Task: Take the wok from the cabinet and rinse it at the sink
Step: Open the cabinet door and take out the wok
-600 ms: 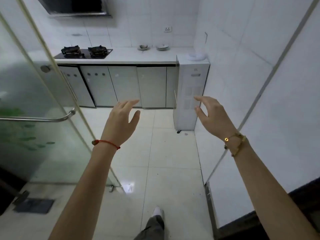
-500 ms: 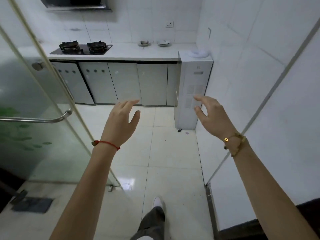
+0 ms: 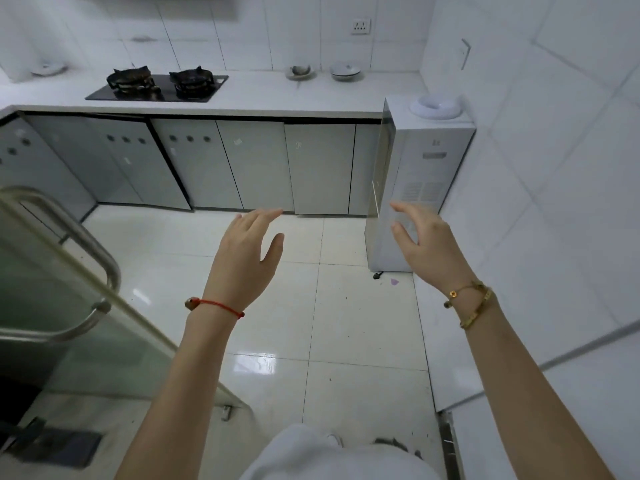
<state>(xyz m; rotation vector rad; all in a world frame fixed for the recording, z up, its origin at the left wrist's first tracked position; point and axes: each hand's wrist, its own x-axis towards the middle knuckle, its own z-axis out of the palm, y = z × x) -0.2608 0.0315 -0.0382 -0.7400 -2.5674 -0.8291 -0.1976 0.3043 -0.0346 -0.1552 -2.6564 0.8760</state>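
Grey cabinet doors [image 3: 256, 164] run under a white counter [image 3: 277, 95] across the far side of the kitchen, all of them closed. No wok and no sink are visible. My left hand [image 3: 246, 258] and my right hand [image 3: 426, 244] are held out in front of me over the tiled floor, fingers apart, holding nothing. A red string is around the left wrist and gold bracelets are on the right.
A glass door [image 3: 69, 306] with a metal handle stands at my left. A two-burner gas hob [image 3: 159, 86] and two small bowls [image 3: 322, 72] sit on the counter. A white water dispenser [image 3: 415, 188] stands at the right against the tiled wall.
I have moved through the doorway into the kitchen; the cabinets and the counter are closer and the glass door has slid back to my left. Both hands keep their open pose.
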